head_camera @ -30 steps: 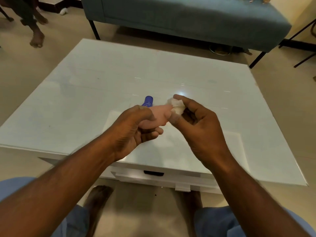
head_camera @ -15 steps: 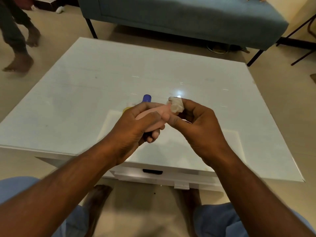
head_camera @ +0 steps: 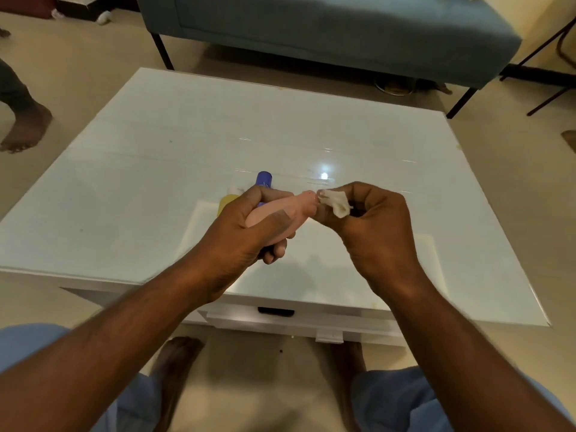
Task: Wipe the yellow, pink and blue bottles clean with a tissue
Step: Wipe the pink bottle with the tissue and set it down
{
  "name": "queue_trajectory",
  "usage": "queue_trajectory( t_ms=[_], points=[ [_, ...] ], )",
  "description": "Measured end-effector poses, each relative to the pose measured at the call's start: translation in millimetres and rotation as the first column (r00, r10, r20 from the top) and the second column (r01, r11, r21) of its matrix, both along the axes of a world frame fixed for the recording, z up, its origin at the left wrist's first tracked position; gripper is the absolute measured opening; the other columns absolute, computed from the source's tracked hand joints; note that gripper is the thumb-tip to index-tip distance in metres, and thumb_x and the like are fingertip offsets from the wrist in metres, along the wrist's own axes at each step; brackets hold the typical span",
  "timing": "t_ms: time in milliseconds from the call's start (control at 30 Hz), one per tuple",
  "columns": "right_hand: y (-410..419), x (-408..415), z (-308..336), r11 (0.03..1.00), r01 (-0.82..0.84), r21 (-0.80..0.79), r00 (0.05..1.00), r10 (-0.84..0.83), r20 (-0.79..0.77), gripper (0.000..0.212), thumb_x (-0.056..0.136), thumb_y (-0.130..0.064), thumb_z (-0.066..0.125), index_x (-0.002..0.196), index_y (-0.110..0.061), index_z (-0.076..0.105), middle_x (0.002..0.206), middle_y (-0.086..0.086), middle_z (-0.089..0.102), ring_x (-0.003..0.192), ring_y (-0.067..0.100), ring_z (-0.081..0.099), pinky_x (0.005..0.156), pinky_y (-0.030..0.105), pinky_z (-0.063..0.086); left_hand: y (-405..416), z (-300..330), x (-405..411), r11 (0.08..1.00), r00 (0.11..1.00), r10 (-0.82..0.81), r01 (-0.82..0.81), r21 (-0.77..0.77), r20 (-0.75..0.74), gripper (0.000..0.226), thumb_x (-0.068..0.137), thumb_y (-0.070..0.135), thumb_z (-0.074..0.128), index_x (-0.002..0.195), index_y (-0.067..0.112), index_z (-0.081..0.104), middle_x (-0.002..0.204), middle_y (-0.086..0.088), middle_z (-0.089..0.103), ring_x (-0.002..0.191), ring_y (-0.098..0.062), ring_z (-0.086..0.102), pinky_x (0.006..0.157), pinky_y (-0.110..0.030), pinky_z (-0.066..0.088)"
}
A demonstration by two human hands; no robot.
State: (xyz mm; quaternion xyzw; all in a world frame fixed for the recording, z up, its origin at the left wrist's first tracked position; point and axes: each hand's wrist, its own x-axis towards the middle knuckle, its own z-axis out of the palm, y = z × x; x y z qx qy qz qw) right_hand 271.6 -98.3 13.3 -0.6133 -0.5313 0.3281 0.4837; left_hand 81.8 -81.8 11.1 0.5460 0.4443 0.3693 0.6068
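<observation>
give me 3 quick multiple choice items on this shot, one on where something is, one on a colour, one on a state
1. Where is the tissue?
A. on the table
B. in the right hand
C. on the floor

2. What colour is the bottle in the left hand?
A. pink
B. green
C. black

3. How is the blue bottle?
A. held up
B. standing on the table
C. lying on the sofa

Key: 1 B, the right fingers pinch it; 2 A, the pink bottle shows between the fingers; 3 B, it stands upright behind the left hand.
</observation>
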Motion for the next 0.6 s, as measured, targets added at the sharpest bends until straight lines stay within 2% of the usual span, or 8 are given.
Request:
queue_trajectory(
  t_ms=[33, 100, 233, 333, 400, 467, 533, 600],
  points=[
    [0, 2, 0, 0.999, 0.035, 0.014, 0.999, -0.035, 0.006, 0.025, 0.079, -0.028, 0.089, 0.101, -0.017, 0.082, 0.089, -0.007, 0.081, 0.082, 0.012, 0.077, 0.080, 0.030, 0.064, 0, 1, 0, 1.000, 1.000, 0.000, 0.000, 0.007, -0.003, 0.029, 0.098, 0.024, 0.058, 0.126, 0.015, 0.056, 0.087, -0.016, 0.065, 0.059, -0.014, 0.061, 0.053, -0.028, 0.051],
    [-2, -2, -2, 0.999, 0.030, 0.017, 0.997, -0.032, 0.064, 0.026, 0.085, -0.029, 0.085, 0.109, -0.021, 0.080, 0.098, -0.010, 0.081, 0.090, 0.006, 0.076, 0.086, 0.030, 0.064, 0, 0, 2, 1.000, 1.000, 0.014, -0.013, 0.027, -0.014, 0.029, 0.098, 0.029, 0.057, 0.124, 0.016, 0.055, 0.088, -0.014, 0.067, 0.059, -0.014, 0.061, 0.054, -0.027, 0.050],
    [-15, -28, -8, 0.988, -0.152, 0.016, 0.953, 0.142, 0.269, 0.049, 0.100, -0.034, 0.066, 0.148, -0.030, 0.057, 0.145, -0.015, 0.062, 0.131, -0.007, 0.056, 0.112, 0.021, 0.048, -3, -8, 11, 0.991, 0.993, 0.118, -0.116, -0.065, 0.016, 0.054, 0.095, 0.061, 0.036, 0.119, 0.019, 0.061, 0.079, -0.009, 0.068, 0.064, -0.016, 0.063, 0.062, -0.031, 0.054],
    [-28, -50, -10, 0.931, -0.363, 0.037, 0.886, 0.333, 0.324, 0.048, 0.101, -0.027, 0.062, 0.149, -0.027, 0.056, 0.151, -0.018, 0.053, 0.139, -0.009, 0.047, 0.116, 0.025, 0.045, 0, -11, 13, 0.953, 0.968, 0.249, -0.248, -0.177, -0.017, 0.070, 0.087, 0.073, 0.021, 0.132, 0.033, 0.057, 0.116, 0.004, 0.070, 0.103, -0.014, 0.069, 0.094, -0.036, 0.055],
    [-30, -56, -12, 0.895, -0.442, 0.065, 0.842, 0.388, 0.374, 0.046, 0.098, -0.025, 0.063, 0.144, -0.023, 0.062, 0.151, -0.012, 0.056, 0.144, -0.003, 0.045, 0.119, 0.031, 0.043, 3, -8, 10, 0.932, 0.960, 0.280, -0.280, -0.229, -0.034, 0.077, 0.085, 0.074, 0.014, 0.140, 0.032, 0.050, 0.126, 0.006, 0.062, 0.114, -0.014, 0.063, 0.100, -0.034, 0.051],
    [-21, -50, -12, 0.912, -0.401, 0.084, 0.857, 0.341, 0.387, 0.046, 0.100, -0.026, 0.062, 0.145, -0.024, 0.060, 0.153, -0.009, 0.055, 0.148, 0.001, 0.042, 0.121, 0.036, 0.041, 3, -6, 10, 0.948, 0.963, 0.261, -0.270, -0.170, -0.070, 0.071, 0.088, 0.073, 0.012, 0.124, 0.035, 0.059, 0.114, 0.003, 0.069, 0.103, -0.014, 0.069, 0.090, -0.032, 0.056],
    [-12, -43, -11, 0.955, -0.291, 0.059, 0.887, 0.245, 0.392, 0.049, 0.103, -0.028, 0.060, 0.152, -0.028, 0.052, 0.160, -0.011, 0.046, 0.152, 0.001, 0.035, 0.123, 0.039, 0.039, 0, -4, 13, 0.958, 0.965, 0.250, -0.259, -0.122, -0.085, 0.067, 0.092, 0.072, 0.012, 0.105, 0.034, 0.066, 0.098, -0.012, 0.076, 0.079, -0.020, 0.073, 0.076, -0.032, 0.061],
    [-11, -40, -11, 0.964, -0.263, 0.035, 0.895, 0.230, 0.381, 0.051, 0.103, -0.029, 0.062, 0.152, -0.028, 0.051, 0.161, -0.011, 0.044, 0.152, 0.001, 0.034, 0.122, 0.040, 0.040, -1, -5, 14, 0.948, 0.959, 0.273, -0.282, -0.144, -0.080, 0.068, 0.094, 0.070, 0.014, 0.101, 0.030, 0.068, 0.094, -0.018, 0.075, 0.070, -0.023, 0.070, 0.069, -0.034, 0.060]
  ],
)
